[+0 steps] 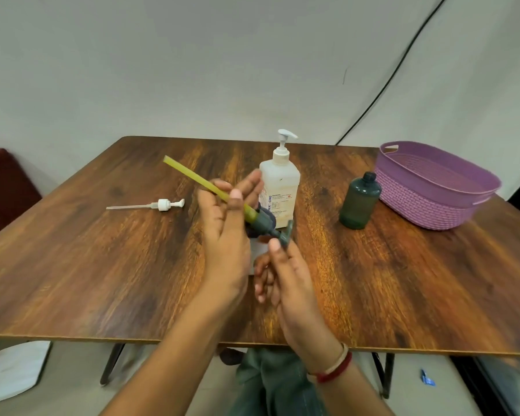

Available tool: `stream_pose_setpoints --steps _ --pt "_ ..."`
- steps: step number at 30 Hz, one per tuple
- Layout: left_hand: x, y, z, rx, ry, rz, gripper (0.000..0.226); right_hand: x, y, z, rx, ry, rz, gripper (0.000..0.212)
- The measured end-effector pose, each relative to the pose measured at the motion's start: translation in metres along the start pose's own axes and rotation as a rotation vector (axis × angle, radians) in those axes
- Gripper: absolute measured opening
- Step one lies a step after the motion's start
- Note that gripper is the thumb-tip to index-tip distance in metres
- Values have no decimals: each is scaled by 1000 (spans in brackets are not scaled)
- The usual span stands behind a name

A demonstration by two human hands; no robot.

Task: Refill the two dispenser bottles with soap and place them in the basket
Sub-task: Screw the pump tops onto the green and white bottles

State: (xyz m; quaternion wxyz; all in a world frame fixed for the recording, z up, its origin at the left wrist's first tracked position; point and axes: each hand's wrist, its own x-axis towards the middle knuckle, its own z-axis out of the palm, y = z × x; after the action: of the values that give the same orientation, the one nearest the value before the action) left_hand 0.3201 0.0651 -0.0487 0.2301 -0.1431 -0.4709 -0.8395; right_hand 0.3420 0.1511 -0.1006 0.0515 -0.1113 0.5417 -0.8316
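— Hands?
— The left hand (222, 226) pinches the yellow dip tube (192, 175). The right hand (285, 277) grips the grey pump (263, 220) by its head, above mid-table.
— Clearance?
— The wooden table (102, 265) is open along its near edge. The white soap bottle (279, 187) stands just behind the hands. The green bottle (359, 202) is just beside the purple basket (433, 187), at the right edge. The white pump (162, 204) lies to the left.

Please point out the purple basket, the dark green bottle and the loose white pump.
purple basket (418, 202), head view, on its woven front wall.
dark green bottle (359, 202), head view, middle of its body.
white pump (163, 204), head view, on its screw collar.
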Motion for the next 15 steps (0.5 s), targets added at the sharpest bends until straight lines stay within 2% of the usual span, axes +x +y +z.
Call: stream_pose_setpoints --steps 5,8,11,14,15 --pt "-10 -14 7 0 -38 -84 6 12 -11 -7 245 87 55 57" --pt "-16 -21 11 24 -46 -117 8 13 -11 -13 543 116 198 49" --pt "-20 -30 20 86 -88 -121 13 13 -8 -18 757 122 215 33" --pt "-17 -40 31 150 -161 -129 29 12 -14 -24 843 61 179 51" --pt "-15 -44 35 169 -205 -134 28 12 -17 -27 849 51 160 47"
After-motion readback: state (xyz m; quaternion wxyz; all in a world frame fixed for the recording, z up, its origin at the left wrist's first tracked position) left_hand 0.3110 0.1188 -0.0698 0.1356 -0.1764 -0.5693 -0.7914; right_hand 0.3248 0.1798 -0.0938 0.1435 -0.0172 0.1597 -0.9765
